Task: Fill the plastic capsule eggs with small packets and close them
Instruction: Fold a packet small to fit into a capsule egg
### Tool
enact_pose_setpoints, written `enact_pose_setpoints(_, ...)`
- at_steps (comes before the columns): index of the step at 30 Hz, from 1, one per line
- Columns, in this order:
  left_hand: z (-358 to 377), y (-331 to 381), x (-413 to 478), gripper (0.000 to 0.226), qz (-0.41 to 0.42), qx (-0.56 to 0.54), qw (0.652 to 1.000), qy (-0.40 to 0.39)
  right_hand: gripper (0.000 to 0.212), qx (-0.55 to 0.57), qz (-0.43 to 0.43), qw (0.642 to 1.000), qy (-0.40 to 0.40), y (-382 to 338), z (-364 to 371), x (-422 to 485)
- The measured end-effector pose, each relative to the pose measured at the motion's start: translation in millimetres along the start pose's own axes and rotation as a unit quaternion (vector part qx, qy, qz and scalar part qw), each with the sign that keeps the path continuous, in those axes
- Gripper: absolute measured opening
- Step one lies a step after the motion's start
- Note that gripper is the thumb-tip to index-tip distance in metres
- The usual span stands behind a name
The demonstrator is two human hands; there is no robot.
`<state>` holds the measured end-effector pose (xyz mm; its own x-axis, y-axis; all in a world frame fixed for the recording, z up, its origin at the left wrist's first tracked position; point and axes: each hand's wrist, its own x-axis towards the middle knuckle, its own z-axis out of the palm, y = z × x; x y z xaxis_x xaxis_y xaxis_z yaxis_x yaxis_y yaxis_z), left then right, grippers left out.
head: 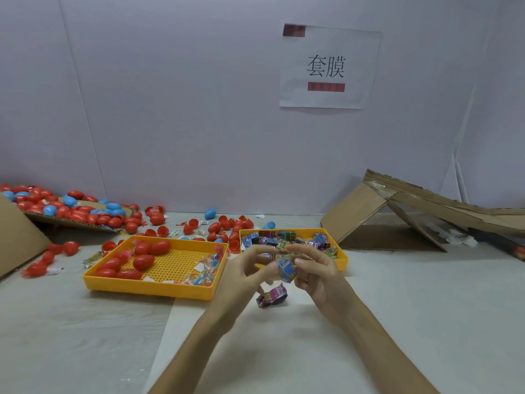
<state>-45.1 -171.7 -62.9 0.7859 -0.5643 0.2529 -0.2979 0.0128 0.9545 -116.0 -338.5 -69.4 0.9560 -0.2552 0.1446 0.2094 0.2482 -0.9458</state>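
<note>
I see a paper sign (pixel 326 69) on the wall (pixel 170 95) and flattened cardboard (pixel 397 211) on the bench (pixel 426 294), right.

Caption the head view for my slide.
Left hand and right hand hold a blue packet above a pink packet, egg tray and packet tray behind.

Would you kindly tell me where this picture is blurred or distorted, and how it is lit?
Head view: motion blur smears the left hand, right hand and the small blue printed packet between them; red plastic capsule eggs at far left smear too; the wide lens bows the wall seams; lighting is soft and even, shadows faint.
</note>
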Motion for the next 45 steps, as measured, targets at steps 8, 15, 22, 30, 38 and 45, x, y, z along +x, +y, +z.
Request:
enact_pose_setpoints(8, -96, -7, 20, 0.026, -0.094, 0.453, 0.854, 0.237, 0.039, 0.047, 0.014, 0.999, -0.010, -5, -6, 1)
enact_pose_setpoints(15, -166, -22, 31, 0.029, -0.249, 0.553, 0.773, 0.187, 0.051, 0.049, 0.031, 0.998, -0.033, -4, -5, 2)
enact_pose_setpoints(22, -136, -9, 29, 0.027, -0.029, 0.363, 0.909, 0.205, 0.045, 0.075, 0.028, 0.996, -0.036, -4, -10, 4)
enact_pose_setpoints(30, -28, 6, 12, 0.036, 0.065, -0.021, 0.995, 0.068, 0.043, 0.108, 0.017, 0.994, -0.024, -3, -10, 4)
enact_pose_setpoints(38, -19, -9, 6, 0.037, 0.071, -0.025, 0.995, 0.066, 0.042, 0.097, 0.001, 0.995, -0.021, -3, -7, 4)
enact_pose_setpoints(45, -14, -6, 2, 0.031, 0.066, -0.036, 0.994, 0.084, 0.038, 0.109, 0.000, 0.994, -0.029, -4, -7, 3)
